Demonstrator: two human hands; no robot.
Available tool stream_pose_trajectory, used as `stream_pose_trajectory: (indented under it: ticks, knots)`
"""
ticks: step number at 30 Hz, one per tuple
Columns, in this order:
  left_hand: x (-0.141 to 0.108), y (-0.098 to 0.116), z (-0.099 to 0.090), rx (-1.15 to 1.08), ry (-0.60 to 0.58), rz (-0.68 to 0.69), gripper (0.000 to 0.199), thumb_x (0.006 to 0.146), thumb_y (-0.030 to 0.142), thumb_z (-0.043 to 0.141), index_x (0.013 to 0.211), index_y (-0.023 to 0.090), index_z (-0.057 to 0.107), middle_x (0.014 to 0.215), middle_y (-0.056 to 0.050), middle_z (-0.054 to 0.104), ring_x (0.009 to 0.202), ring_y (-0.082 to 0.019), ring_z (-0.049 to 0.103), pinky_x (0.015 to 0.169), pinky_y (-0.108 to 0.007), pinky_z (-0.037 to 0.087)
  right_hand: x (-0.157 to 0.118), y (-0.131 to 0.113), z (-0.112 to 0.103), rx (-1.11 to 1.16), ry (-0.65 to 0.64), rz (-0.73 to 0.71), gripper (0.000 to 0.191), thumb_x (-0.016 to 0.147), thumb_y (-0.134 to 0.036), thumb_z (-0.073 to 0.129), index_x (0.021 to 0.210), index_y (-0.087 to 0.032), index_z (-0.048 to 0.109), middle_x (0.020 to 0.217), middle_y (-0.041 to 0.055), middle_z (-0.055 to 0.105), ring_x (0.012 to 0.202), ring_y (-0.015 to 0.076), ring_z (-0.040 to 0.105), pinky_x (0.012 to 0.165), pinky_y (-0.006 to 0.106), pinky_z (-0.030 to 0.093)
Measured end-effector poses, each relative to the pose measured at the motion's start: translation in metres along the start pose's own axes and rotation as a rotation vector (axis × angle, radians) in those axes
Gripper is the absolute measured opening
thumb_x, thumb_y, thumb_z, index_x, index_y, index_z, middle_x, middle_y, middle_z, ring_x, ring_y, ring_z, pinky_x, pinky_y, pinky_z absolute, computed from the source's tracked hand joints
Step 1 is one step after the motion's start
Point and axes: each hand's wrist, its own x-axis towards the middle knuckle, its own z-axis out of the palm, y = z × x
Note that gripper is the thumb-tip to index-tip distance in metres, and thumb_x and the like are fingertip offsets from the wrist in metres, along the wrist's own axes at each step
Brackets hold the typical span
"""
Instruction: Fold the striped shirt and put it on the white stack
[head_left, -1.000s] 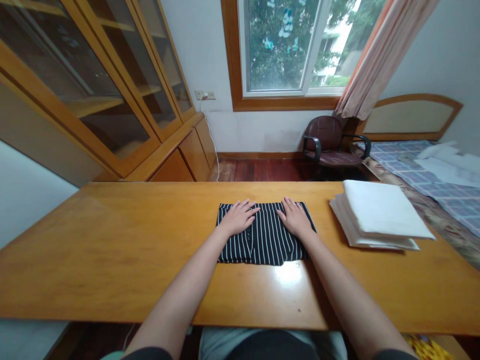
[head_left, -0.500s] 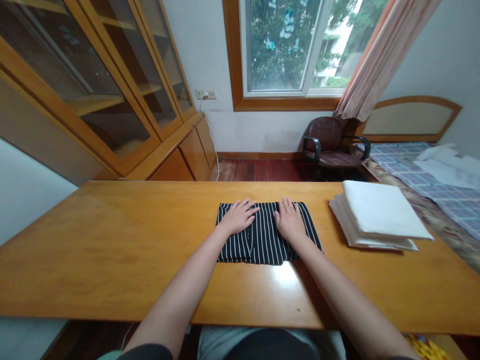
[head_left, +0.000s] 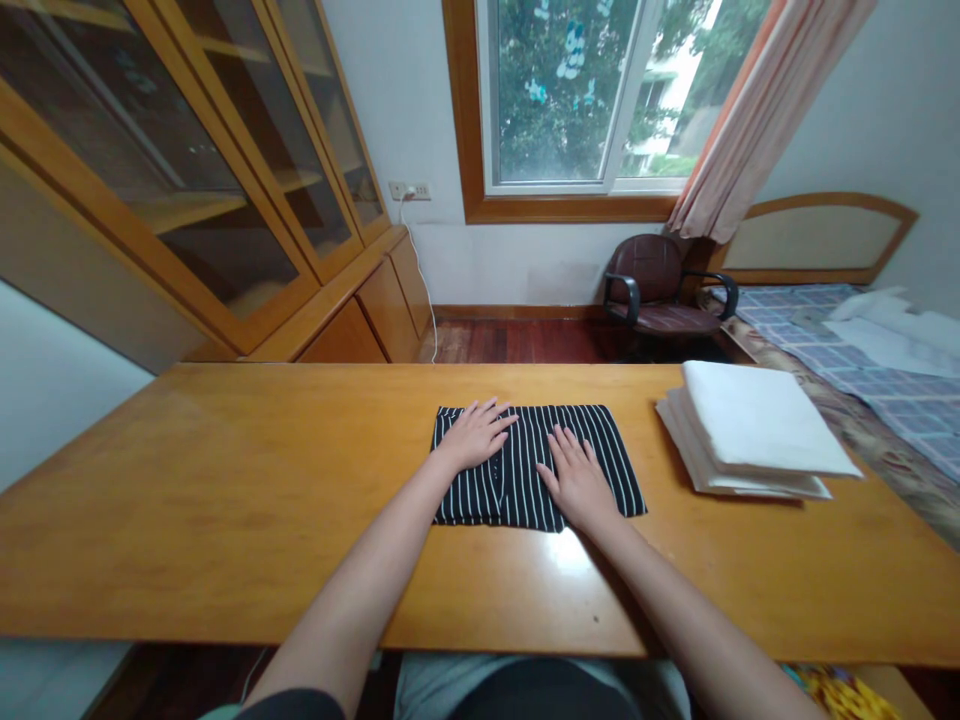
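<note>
A black cloth with thin white stripes [head_left: 529, 475], folded into a rough rectangle, lies flat on the wooden table. On its left part rests my left hand [head_left: 476, 437], palm down with the fingers spread. My right hand [head_left: 581, 482] lies flat on the right half, nearer the cloth's front edge, its fingers stretched out toward the window. Neither hand grips the fabric. What is under the palms is hidden.
White folded sheets [head_left: 765, 420] are stacked on the right of the table [head_left: 225, 500]. Beyond it stand a maroon armchair [head_left: 649, 275] and a bed [head_left: 817, 320]. A glass-fronted cabinet [head_left: 300, 260] is at the left.
My right hand has slid over the cloth toward me, from near its far edge to lower on its right half. My left hand stays in place.
</note>
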Motion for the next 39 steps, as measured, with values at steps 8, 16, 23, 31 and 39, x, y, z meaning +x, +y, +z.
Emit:
stream_pose_trajectory:
  ticks: [8,16,23,31,39]
  knots:
    - [0.000,0.001,-0.003,-0.010,-0.010,-0.008,0.047,0.102,0.043,0.034,0.148,0.037,0.043,0.159,0.002,0.038,0.149,-0.024,0.028,0.122,-0.051,0.022,-0.015,0.043,-0.006,-0.076,-0.015,0.076,0.066,0.102,-0.053,0.031,0.151,-0.011,0.039,0.161,0.0124,0.030,0.150,0.0271,0.026,0.122,0.050,0.020]
    - [0.000,0.000,0.000,-0.005,-0.006,-0.007,0.047,0.103,0.044,0.032,0.148,0.036,0.043,0.158,0.002,0.039,0.149,-0.023,0.027,0.122,-0.051,0.022,-0.003,0.060,-0.011,-0.115,0.022,0.144,0.058,0.103,-0.042,0.031,0.148,-0.009,0.043,0.159,0.0139,0.034,0.148,0.0295,0.029,0.120,0.054,0.020]
    - [0.000,0.000,0.002,-0.008,0.000,-0.012,0.047,0.103,0.044,0.034,0.147,0.036,0.044,0.157,0.001,0.041,0.149,-0.023,0.028,0.122,-0.049,0.021,0.039,0.010,-0.017,-0.043,0.036,-0.015,0.057,0.103,-0.039,0.030,0.149,-0.008,0.042,0.159,0.0135,0.035,0.149,0.0273,0.027,0.122,0.048,0.017]
    - [0.000,0.000,0.000,-0.032,-0.004,-0.003,0.047,0.102,0.044,0.036,0.147,0.034,0.046,0.158,-0.001,0.040,0.148,-0.023,0.029,0.122,-0.049,0.019,0.060,0.006,0.008,0.019,-0.045,-0.024,0.061,0.103,-0.045,0.030,0.149,-0.008,0.042,0.158,0.0148,0.037,0.149,0.0265,0.029,0.122,0.047,0.019]
    - [0.000,-0.001,0.001,-0.056,-0.005,-0.009,0.047,0.102,0.045,0.035,0.148,0.035,0.045,0.158,0.001,0.039,0.149,-0.023,0.027,0.123,-0.048,0.017,0.060,0.066,0.005,-0.045,-0.045,0.124,0.063,0.102,-0.048,0.030,0.150,-0.007,0.041,0.158,0.0164,0.036,0.148,0.0274,0.029,0.122,0.046,0.018]
